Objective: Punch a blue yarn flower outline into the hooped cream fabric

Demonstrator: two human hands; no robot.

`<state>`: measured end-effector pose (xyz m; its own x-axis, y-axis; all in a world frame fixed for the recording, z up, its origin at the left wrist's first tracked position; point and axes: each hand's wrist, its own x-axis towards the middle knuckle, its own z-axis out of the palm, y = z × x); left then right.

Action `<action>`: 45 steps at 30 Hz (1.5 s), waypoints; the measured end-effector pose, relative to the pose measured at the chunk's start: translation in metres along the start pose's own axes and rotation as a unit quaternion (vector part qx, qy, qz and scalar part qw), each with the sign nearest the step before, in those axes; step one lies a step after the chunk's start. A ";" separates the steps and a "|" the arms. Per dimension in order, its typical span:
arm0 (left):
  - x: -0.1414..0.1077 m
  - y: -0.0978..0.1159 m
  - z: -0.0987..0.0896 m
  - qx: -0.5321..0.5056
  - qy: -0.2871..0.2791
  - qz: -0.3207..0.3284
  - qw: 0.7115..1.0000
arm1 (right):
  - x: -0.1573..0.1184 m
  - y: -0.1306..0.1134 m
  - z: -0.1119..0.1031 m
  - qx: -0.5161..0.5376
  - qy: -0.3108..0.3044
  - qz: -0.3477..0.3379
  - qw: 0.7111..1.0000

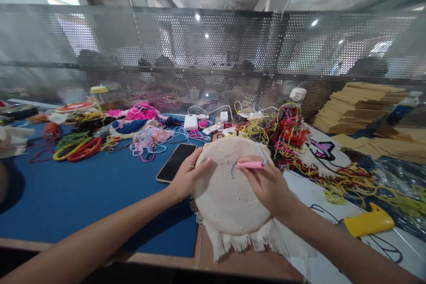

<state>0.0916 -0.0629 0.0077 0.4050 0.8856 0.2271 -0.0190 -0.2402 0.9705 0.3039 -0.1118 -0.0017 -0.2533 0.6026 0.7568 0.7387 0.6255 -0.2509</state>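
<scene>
L hand [186, 177] clamps the hoop [239, 233] at its 10 o'clock, thumb on top, prob. to steady the cloth [233, 208], dead ahead at 12. R hand [273, 188] pinches the pink pen [252, 165] low — likely for control — beside blue stitches [232, 170]. Phone [176, 163] lies approx. 10 o'clock; tangled yarn [289, 133] at 1–2 might snag.

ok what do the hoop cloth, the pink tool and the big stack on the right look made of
The hoop cloth looks like matte woven cotton or linen, going by its off-white surface and frayed fringe. The pink tool seems smooth plastic, judging by its even colour and slight sheen. The stack looks like dull brown kraft paper or thin card, from its flat, layered edges.
</scene>
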 end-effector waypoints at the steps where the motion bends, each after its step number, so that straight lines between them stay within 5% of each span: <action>1: 0.001 -0.001 0.000 0.005 0.004 0.002 1.000 | 0.000 0.001 0.000 0.030 0.000 0.024 0.999; 7: 0.002 -0.005 -0.001 0.012 0.010 -0.004 1.000 | -0.004 0.005 0.002 0.177 0.023 0.144 0.973; 19: 0.002 -0.007 -0.002 0.017 0.011 -0.006 1.000 | -0.004 0.002 0.000 0.225 0.051 0.169 0.958; 29: 0.003 -0.005 0.000 0.002 0.010 -0.007 1.000 | -0.005 0.002 0.002 0.188 0.028 0.139 0.972; 40: -0.003 0.005 0.000 0.000 -0.002 0.014 1.000 | 0.002 -0.004 -0.004 -0.019 0.002 -0.047 0.999; 45: 0.000 0.001 0.000 0.003 0.001 0.003 1.000 | 0.002 -0.002 -0.002 0.006 -0.010 -0.002 1.000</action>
<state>0.0918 -0.0631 0.0085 0.4029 0.8851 0.2329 -0.0154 -0.2478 0.9687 0.3028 -0.1131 0.0015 -0.2685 0.6108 0.7449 0.7299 0.6336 -0.2564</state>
